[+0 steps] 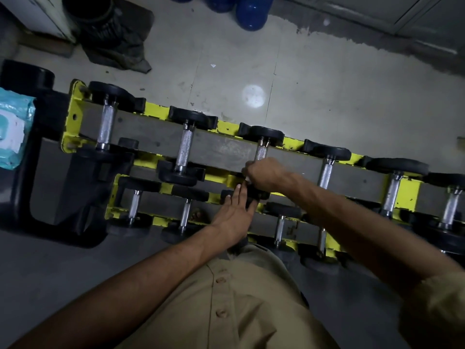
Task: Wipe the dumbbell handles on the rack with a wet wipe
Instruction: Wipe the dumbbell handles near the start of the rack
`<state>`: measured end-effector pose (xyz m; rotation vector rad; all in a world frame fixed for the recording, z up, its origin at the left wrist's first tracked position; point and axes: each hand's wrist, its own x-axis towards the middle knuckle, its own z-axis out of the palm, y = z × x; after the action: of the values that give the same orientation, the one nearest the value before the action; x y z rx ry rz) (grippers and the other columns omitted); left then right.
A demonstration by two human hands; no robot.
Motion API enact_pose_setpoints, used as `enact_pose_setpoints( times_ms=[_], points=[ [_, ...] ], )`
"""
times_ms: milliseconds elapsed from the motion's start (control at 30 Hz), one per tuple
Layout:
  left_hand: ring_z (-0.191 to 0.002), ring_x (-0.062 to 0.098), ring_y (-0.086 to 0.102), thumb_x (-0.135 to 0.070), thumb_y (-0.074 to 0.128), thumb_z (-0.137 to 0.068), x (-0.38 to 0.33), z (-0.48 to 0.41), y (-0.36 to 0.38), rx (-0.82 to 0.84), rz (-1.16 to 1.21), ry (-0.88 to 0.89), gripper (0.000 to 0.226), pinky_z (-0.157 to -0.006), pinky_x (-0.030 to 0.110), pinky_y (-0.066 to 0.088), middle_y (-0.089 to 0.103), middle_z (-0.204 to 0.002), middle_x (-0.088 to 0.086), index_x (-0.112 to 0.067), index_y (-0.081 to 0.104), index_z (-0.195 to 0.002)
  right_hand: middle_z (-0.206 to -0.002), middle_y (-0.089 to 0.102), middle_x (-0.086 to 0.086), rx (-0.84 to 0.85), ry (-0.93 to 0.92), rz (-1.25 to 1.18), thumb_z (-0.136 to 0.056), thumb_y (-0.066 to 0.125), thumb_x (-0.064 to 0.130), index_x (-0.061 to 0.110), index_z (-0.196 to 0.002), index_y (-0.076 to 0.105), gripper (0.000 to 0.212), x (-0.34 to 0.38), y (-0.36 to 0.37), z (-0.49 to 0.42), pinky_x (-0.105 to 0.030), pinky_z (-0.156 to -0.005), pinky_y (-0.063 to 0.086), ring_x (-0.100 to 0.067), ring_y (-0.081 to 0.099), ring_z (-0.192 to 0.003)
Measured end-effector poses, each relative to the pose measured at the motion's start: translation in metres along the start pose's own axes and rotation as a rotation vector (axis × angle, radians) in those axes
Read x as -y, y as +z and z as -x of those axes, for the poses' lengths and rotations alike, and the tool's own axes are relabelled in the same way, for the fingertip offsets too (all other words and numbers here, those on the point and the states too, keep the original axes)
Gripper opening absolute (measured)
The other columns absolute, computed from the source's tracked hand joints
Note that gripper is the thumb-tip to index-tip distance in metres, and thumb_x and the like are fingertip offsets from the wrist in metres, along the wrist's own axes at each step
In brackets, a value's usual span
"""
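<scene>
Here the right hand curls round the third handle on the upper tier of the yellow rack — a sliver of white wipe under its fingers — while the left hand rests flat, fingers straight, on that dumbbell's near head.

Right hand grips a top-row dumbbell by its handle; left hand lies flat against its near head on the yellow rack.
</scene>
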<state>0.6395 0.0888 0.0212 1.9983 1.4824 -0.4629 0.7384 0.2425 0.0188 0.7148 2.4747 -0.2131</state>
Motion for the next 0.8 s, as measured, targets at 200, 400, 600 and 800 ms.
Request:
enact_pose_setpoints(
  times_ms=[200,400,600,800],
  points=[
    [-0.158,0.045,-0.017,-0.017,0.060,-0.100,-0.001,0.003,0.004,-0.015,0.067,-0.015,0.102,-0.130,0.054,0.011,-0.033,-0.162,0.032,-0.018,-0.019,-0.164,-0.124,0.069,0.004,-0.258,0.192,-0.114,-0.093,0.055,0.017,0.028,-0.118,0.069,0.031,-0.045,-0.023,0.006,-0.037,-0.071,0.056,-0.029,0.070,-0.100],
    [-0.159,0.043,-0.012,-0.014,0.058,-0.100,-0.009,0.003,0.012,-0.100,0.149,-0.055,0.097,-0.130,0.051,0.017,-0.028,-0.165,0.031,-0.022,-0.011,-0.167,-0.107,0.074,0.003,-0.091,-0.114,-0.141,-0.098,0.056,0.030,0.028,-0.114,0.070,0.021,-0.021,-0.004,0.024,-0.033,-0.068,0.057,-0.024,0.071,-0.090],
    [-0.160,0.045,-0.003,-0.005,0.053,-0.099,-0.026,0.002,0.012,-0.122,0.193,-0.138,0.086,-0.128,0.050,0.022,-0.024,-0.166,0.033,-0.024,0.005,-0.168,-0.111,0.072,-0.004,-0.010,-0.085,-0.059,-0.095,0.062,0.021,0.021,-0.114,0.067,0.020,-0.021,-0.017,0.005,-0.030,-0.067,0.045,-0.028,0.068,-0.096],
    [-0.160,0.045,0.001,-0.015,0.053,-0.101,-0.042,-0.001,0.009,-0.125,0.198,-0.193,0.077,-0.129,0.050,0.020,-0.012,-0.168,0.035,-0.023,0.014,-0.168,-0.122,0.068,-0.007,0.231,-0.109,0.102,-0.099,0.058,0.024,0.014,-0.121,0.066,0.026,0.008,-0.025,-0.022,-0.037,-0.077,0.051,-0.028,0.067,-0.107]
  ],
)
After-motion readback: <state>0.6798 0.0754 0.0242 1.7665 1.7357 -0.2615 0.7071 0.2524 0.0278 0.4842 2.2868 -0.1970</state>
